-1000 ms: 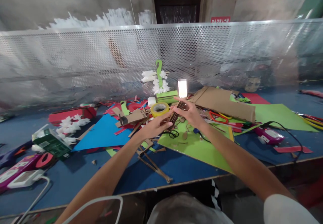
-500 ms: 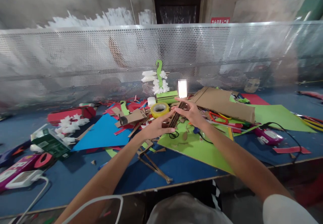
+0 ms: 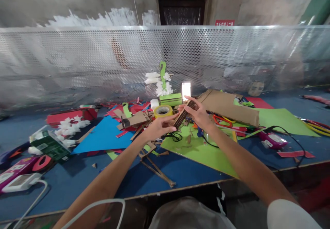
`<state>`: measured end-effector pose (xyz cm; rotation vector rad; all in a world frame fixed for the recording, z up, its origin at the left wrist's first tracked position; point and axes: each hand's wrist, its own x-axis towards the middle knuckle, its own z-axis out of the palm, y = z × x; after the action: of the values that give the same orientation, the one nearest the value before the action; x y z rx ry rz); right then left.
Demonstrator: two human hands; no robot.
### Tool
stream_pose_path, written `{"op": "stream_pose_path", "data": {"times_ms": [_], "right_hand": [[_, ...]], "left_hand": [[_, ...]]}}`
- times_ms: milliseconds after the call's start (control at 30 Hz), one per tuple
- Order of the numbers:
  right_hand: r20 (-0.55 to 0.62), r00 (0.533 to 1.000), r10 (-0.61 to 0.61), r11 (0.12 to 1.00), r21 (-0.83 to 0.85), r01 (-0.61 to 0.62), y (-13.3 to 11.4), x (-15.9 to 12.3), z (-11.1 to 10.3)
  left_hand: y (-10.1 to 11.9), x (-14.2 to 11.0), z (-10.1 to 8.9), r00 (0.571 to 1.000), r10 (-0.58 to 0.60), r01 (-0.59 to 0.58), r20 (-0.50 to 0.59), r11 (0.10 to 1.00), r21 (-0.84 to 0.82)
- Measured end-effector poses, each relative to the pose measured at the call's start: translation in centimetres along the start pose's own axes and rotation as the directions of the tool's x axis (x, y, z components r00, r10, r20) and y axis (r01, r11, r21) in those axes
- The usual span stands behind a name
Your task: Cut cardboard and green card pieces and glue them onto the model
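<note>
A narrow brown stack of corrugated cardboard strips [image 3: 182, 115] is tilted up to the right between my two hands. My left hand [image 3: 160, 128] grips its lower end, thumb below and fingers above. My right hand [image 3: 198, 113] has the upper end between thumb and fingers. Just behind my left hand lies a roll of yellow tape [image 3: 163, 111]. A green-covered block [image 3: 170, 99] stands behind that, with a green curved paper strip [image 3: 162, 74] and white flower-like pieces [image 3: 164, 88] near it. Under my hands lies a green sheet [image 3: 198, 153] with cardboard scraps on it.
A blue sheet [image 3: 107, 136], a red box [image 3: 72, 116] and a green box [image 3: 50, 144] lie left. Folded cardboard [image 3: 227, 107], orange-handled scissors [image 3: 222, 120] and a purple device [image 3: 273, 139] lie right. A lit phone screen [image 3: 186, 91] stands behind. Perforated metal [image 3: 103, 60] borders the table's back.
Both hands still grip the cardboard strips. My right hand and the upper end have shifted slightly right and up, so more of the strips' side shows.
</note>
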<state>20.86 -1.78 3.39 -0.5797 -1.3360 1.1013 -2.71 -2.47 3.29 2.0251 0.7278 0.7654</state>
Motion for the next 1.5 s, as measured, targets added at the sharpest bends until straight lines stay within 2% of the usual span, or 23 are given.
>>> {"op": "stream_pose_path", "data": {"times_ms": [67, 233, 333, 467, 667, 833, 1000, 1133, 1267, 1367, 1433, 1500], "right_hand": [[0.023, 0.999, 0.023, 0.999, 0.033, -0.024, -0.1, 0.0, 0.0], [0.07, 0.997, 0.043, 0.994, 0.097, -0.05, -0.2, -0.1, 0.3], [0.085, 0.995, 0.047, 0.989, 0.135, -0.059, -0.2, -0.2, 0.5], [0.086, 0.995, 0.055, 0.99, 0.122, -0.066, -0.1, -0.2, 0.4], [0.004, 0.999, 0.048, 0.998, 0.037, -0.048, -0.4, -0.2, 0.7], [-0.042, 0.998, -0.038, 0.996, -0.081, 0.035, -0.6, -0.3, 1.1], [-0.041, 0.997, -0.063, 0.985, -0.161, 0.056, -0.5, -0.4, 1.3], [-0.02, 0.997, -0.075, 0.974, -0.216, 0.069, -0.4, -0.5, 1.5], [-0.004, 0.997, -0.08, 0.956, -0.284, 0.076, -0.3, -0.7, 1.7], [-0.022, 0.998, -0.067, 0.944, -0.325, 0.056, 0.0, -0.7, 1.7], [-0.031, 0.998, -0.047, 0.939, -0.343, 0.034, 0.1, -0.6, 1.5], [-0.034, 0.999, -0.006, 0.937, -0.35, -0.007, 0.0, -0.5, 1.2]], "left_hand": [[0.0, -0.2, -0.4, 1.0, 0.014, -0.016, 0.024, 0.996, 0.089], [-0.8, -0.4, -0.9, 0.996, 0.089, -0.082, -0.024, 0.971, 0.223], [-1.4, -0.4, -0.8, 0.992, 0.118, -0.108, -0.035, 0.972, 0.207], [-1.6, -0.3, -0.6, 0.995, 0.089, -0.084, -0.035, 0.989, 0.12], [-1.4, -0.1, -0.3, 0.997, 0.069, -0.068, 0.02, 0.997, -0.029], [-1.1, 0.4, 0.3, 0.993, 0.056, -0.063, -0.107, 0.996, -0.061], [-1.1, 0.5, 0.4, 0.993, 0.06, -0.069, -0.099, 0.994, -0.082], [-1.7, 0.6, 0.5, 0.99, 0.076, -0.082, -0.119, 0.996, -0.044], [-2.0, 0.6, 0.7, 0.971, 0.14, -0.119, -0.192, 0.986, 0.115], [-1.8, 0.4, 0.6, 0.977, 0.146, -0.114, -0.156, 0.974, 0.195], [-1.5, 0.4, 0.4, 0.986, 0.131, -0.11, -0.101, 0.974, 0.196], [-1.2, 0.4, -0.3, 0.988, 0.122, -0.101, -0.094, 0.974, 0.202]]}}
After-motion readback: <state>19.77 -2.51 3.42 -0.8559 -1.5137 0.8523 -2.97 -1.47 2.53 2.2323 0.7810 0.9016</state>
